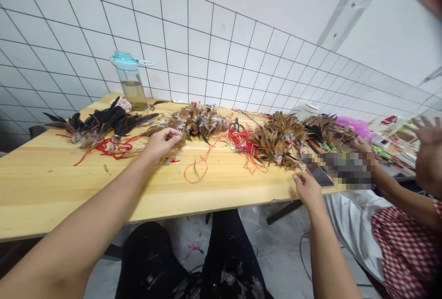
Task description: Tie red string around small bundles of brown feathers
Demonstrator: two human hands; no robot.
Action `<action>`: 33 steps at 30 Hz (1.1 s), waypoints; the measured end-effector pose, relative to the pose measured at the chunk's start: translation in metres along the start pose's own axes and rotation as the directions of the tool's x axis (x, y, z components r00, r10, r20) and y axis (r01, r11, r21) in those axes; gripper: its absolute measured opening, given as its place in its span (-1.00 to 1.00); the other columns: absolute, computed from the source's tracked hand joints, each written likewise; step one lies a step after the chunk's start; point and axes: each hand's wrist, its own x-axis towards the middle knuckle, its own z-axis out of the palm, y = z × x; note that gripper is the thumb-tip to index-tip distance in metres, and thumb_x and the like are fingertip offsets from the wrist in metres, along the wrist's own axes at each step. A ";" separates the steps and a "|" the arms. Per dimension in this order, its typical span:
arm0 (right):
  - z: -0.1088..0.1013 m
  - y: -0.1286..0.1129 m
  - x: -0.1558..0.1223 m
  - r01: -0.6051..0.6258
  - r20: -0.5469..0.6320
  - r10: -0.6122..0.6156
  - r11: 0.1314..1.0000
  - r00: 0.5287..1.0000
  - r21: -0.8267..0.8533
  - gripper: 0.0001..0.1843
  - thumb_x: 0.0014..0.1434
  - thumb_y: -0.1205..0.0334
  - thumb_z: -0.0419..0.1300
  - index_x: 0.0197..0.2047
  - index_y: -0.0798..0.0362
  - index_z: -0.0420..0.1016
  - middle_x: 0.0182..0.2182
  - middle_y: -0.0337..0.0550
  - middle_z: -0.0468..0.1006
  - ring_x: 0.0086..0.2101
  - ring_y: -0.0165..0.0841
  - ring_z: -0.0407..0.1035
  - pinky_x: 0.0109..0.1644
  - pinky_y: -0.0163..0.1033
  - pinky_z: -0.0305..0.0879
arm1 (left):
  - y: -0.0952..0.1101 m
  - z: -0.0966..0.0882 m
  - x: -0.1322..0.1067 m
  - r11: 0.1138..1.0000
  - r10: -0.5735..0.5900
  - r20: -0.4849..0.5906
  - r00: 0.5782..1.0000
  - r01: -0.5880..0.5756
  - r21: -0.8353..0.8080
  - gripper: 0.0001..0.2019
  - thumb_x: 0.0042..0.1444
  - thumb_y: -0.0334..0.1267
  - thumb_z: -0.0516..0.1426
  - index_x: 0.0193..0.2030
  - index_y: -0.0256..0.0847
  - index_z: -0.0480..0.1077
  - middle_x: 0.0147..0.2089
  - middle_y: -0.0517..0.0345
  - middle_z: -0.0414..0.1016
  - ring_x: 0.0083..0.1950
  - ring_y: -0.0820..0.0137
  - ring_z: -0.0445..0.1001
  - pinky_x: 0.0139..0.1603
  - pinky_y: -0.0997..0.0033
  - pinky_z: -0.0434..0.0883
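Note:
My left hand hangs low over the wooden table, fingers loosely curled at the edge of a heap of brown feathers. Whether it holds a thin feather cannot be told. My right hand is at the table's front edge, its fingertips beside a dark glossy phone or tablet, which is partly blurred out. Black feathers tied with red string lie to the left. More bundles of brown feathers lie ahead of my right hand.
A clear water bottle with a blue lid stands at the back of the pine table, against white tiles. Small pliers lie among red threads. A co-worker's hands and checked sleeve are at the right, beside pink feathers and scattered supplies.

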 end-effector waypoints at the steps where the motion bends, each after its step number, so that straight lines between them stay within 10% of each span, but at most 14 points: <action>1: -0.002 0.000 -0.005 0.019 -0.006 -0.019 1.000 1.000 0.013 -0.69 0.18 0.12 0.03 -0.23 0.07 0.55 -0.30 0.00 0.61 -0.26 -0.20 0.45 -0.18 -0.16 0.25 | -0.002 -0.001 0.001 1.000 0.014 -0.008 1.000 -0.013 0.021 -0.61 -0.05 0.00 0.21 -0.16 -0.23 0.49 -0.29 0.10 0.52 -0.33 0.41 0.39 -0.29 0.45 0.31; 7: -0.014 -0.032 -0.023 0.244 -0.017 -0.243 0.967 0.970 0.069 -0.70 0.23 0.17 0.01 -0.25 0.10 0.54 -0.25 0.00 0.59 -0.18 -0.22 0.41 -0.05 -0.14 0.26 | 0.007 -0.004 -0.005 0.984 0.090 -0.084 0.992 -0.076 0.163 -0.72 0.00 -0.12 0.15 -0.19 -0.21 0.49 -0.36 0.15 0.47 -0.36 0.42 0.37 -0.29 0.45 0.30; 17: -0.004 -0.163 -0.052 0.622 0.045 -0.622 0.783 0.782 0.016 -0.74 0.31 0.27 -0.01 -0.09 0.05 0.49 -0.14 -0.05 0.46 -0.23 -0.31 0.40 -0.22 -0.27 0.24 | 0.009 -0.013 -0.007 0.930 0.244 -0.269 0.932 -0.146 0.339 -0.76 0.06 -0.20 0.09 -0.18 -0.23 0.46 -0.26 0.10 0.46 -0.32 0.41 0.37 -0.17 0.43 0.33; 28: 0.091 -0.289 -0.028 0.992 0.224 -0.968 0.122 0.115 0.020 -0.75 0.31 0.33 -0.03 -0.14 0.10 0.48 -0.18 0.04 0.47 -0.21 -0.26 0.33 -0.26 -0.23 0.14 | 0.007 -0.023 0.002 0.898 0.290 -0.294 0.911 -0.153 0.413 -0.84 0.11 -0.32 0.07 -0.21 -0.24 0.44 -0.24 0.07 0.45 -0.23 0.38 0.39 -0.09 0.37 0.35; 31: 0.117 -0.287 -0.004 0.988 0.205 -0.970 0.145 0.133 0.048 -0.71 0.31 0.35 -0.04 -0.16 0.09 0.51 -0.21 0.01 0.49 -0.25 -0.29 0.33 -0.27 -0.24 0.12 | 0.003 -0.021 0.005 0.876 0.292 -0.190 0.937 -0.182 0.446 -0.87 0.10 -0.32 0.11 -0.23 -0.22 0.46 -0.24 0.09 0.45 -0.22 0.37 0.39 -0.11 0.35 0.36; 33: 0.127 -0.281 0.009 0.946 0.146 -0.941 0.317 0.306 0.060 -0.69 0.26 0.39 -0.03 -0.10 0.09 0.51 -0.21 -0.02 0.51 -0.30 -0.32 0.34 -0.30 -0.25 0.12 | -0.001 -0.018 0.007 0.834 0.323 -0.113 0.939 -0.227 0.503 -0.88 0.10 -0.33 0.13 -0.23 -0.21 0.47 -0.24 0.08 0.47 -0.16 0.34 0.40 -0.07 0.32 0.35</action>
